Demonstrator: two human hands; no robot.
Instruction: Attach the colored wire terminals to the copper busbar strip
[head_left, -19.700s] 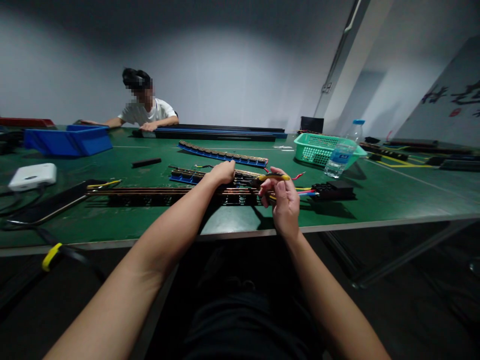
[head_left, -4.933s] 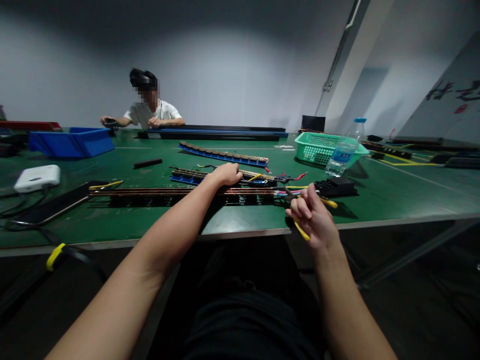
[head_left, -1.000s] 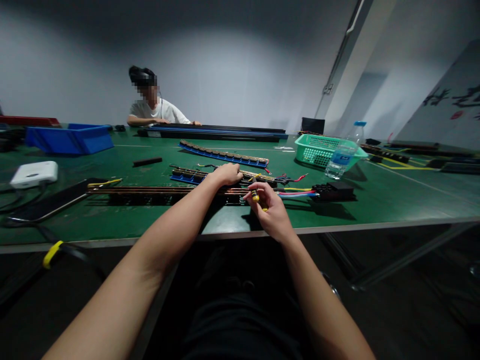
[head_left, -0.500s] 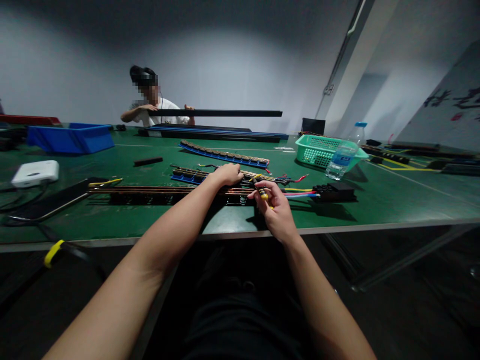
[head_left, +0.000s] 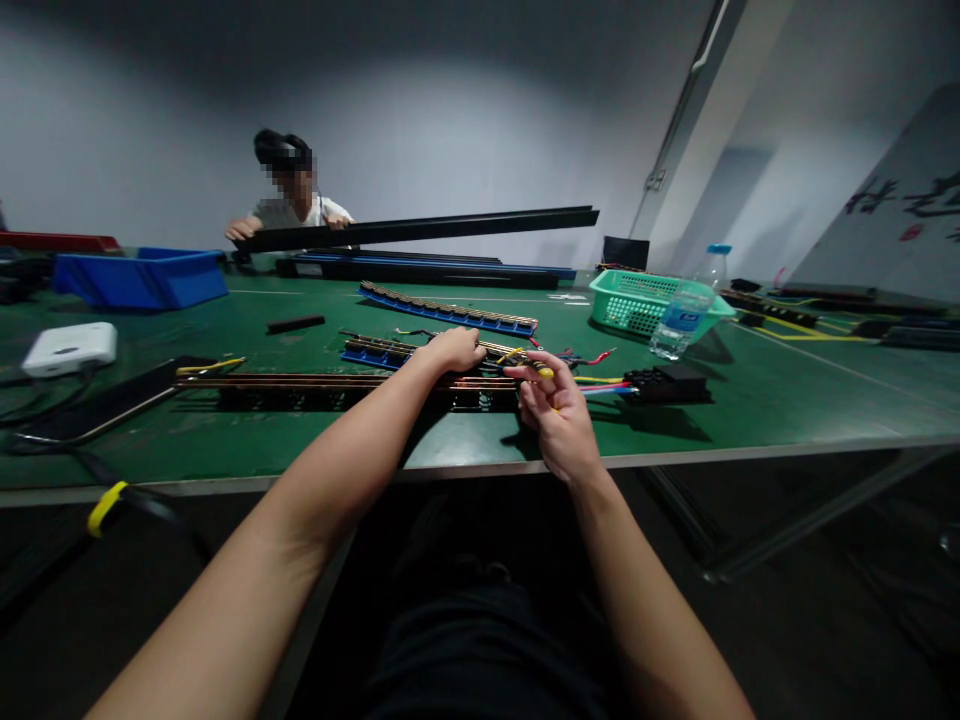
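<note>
My left hand (head_left: 457,350) reaches across a long black rail with copper-coloured strips (head_left: 300,382). Its fingers are curled down among wires and a blue strip assembly (head_left: 375,350) behind the rail; what they grip is hidden. My right hand (head_left: 561,415) is closed around a small tool with yellow-and-black handles, which looks like a pair of pliers (head_left: 541,371). This hand is at the right part of the rail, close to the wire ends. Yellow, red and blue wires run from the rail to a black block (head_left: 667,384).
Behind lies another blue strip (head_left: 450,308). A green basket (head_left: 637,305) and a water bottle (head_left: 681,318) stand right; a blue bin (head_left: 142,280), a white box (head_left: 71,348) and a black flat panel (head_left: 120,395) are left. Across the table a person (head_left: 289,210) handles long black profiles (head_left: 427,228).
My right hand has shifted slightly right, and the pliers in it have turned flatter. My left hand stays put. The person opposite has moved left and tilted the black profile.
</note>
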